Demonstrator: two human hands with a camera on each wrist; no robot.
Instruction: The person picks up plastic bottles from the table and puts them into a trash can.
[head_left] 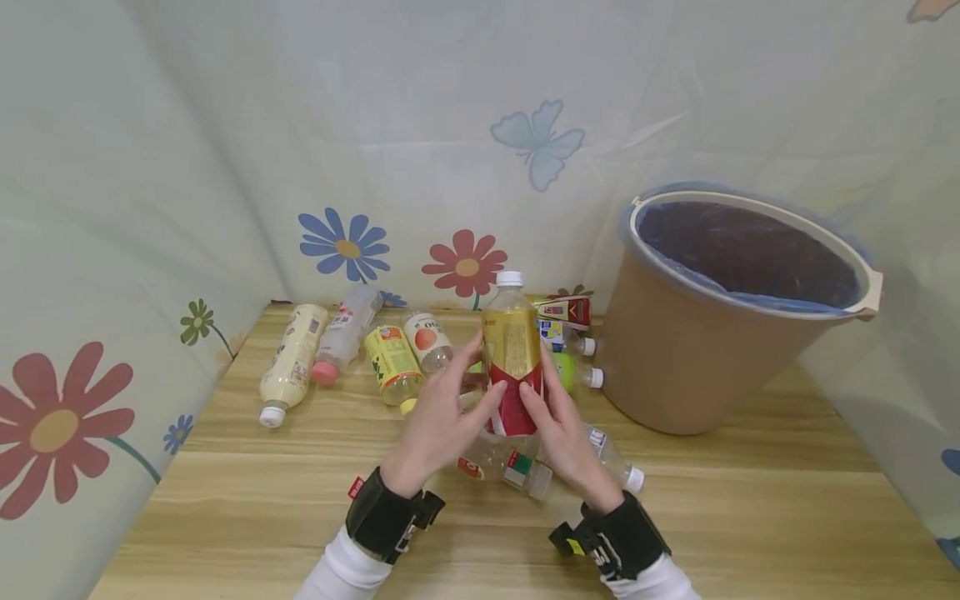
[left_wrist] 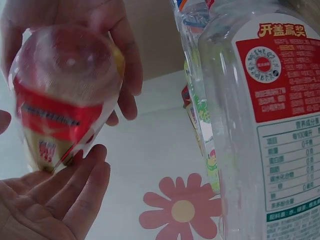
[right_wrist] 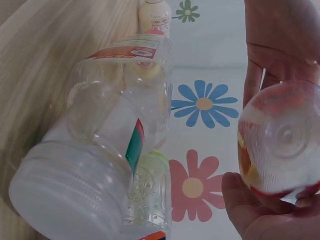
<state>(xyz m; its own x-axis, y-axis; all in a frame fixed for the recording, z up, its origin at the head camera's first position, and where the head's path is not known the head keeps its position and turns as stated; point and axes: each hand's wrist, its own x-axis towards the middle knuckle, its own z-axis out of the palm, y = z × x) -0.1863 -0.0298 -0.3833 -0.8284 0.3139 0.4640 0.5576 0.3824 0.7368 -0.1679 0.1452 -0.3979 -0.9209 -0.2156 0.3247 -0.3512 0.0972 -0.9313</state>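
My left hand (head_left: pixel 444 407) and right hand (head_left: pixel 561 429) hold a clear plastic bottle (head_left: pixel 513 350) with a gold and red label and a white cap. It stands cap up between them, above the table. Both thumbs lie on the front of the label, with the fingers along the sides. In the left wrist view the rounded bottom of the held bottle (left_wrist: pixel 65 90) shows between the two hands. Below the hands lies a clear bottle (head_left: pixel 527 475) with a green and red label. Near my right forearm is another clear bottle (head_left: pixel 615 462) with a white cap.
At left lie a cream bottle (head_left: pixel 294 362), a pink-capped bottle (head_left: pixel 348 332), a yellow-labelled bottle (head_left: pixel 393 364) and a peach-labelled bottle (head_left: pixel 428 340). More bottles lie behind my right hand. A large brown bin (head_left: pixel 675 350) with a blue liner stands at right. A patterned curtain (head_left: pixel 450 108) hangs behind.
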